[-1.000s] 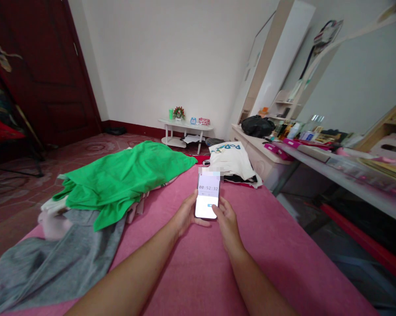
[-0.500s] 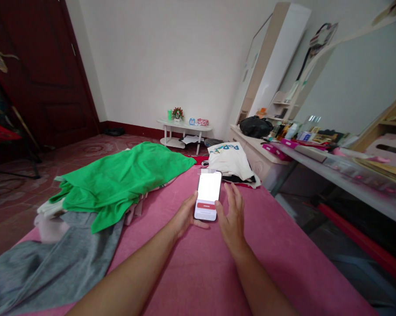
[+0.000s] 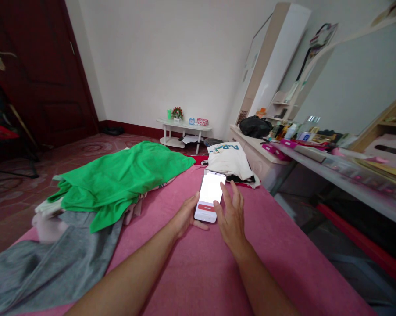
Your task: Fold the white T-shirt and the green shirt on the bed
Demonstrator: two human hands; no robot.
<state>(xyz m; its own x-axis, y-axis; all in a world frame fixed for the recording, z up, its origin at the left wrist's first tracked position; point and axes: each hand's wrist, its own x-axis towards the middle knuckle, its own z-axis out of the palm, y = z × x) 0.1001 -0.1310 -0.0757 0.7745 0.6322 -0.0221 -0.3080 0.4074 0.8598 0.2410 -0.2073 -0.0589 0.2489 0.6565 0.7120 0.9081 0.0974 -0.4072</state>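
A smartphone (image 3: 211,188) with a bright white screen and a red button low on it is held upright over the pink bed cover (image 3: 184,272). My left hand (image 3: 188,215) grips the phone by its lower left side, with some fingers hidden behind it. At the phone's right edge is my right hand (image 3: 232,215), fingers apart; its thumb and index finger are at or just over the screen, and I cannot tell whether they touch it. To the left lie a green garment (image 3: 128,175) and grey trousers (image 3: 62,263).
A folded white printed shirt (image 3: 229,160) lies on a pile at the bed's far end. Beyond stands a small white table (image 3: 184,126) with a flower pot. On the right, a dressing table (image 3: 342,173) holds bottles and boxes below a mirror (image 3: 365,83). A dark red door (image 3: 40,66) is at left.
The phone's top has tilted to the right. My right index finger has moved closer to the screen's upper right edge. My left hand keeps its hold.
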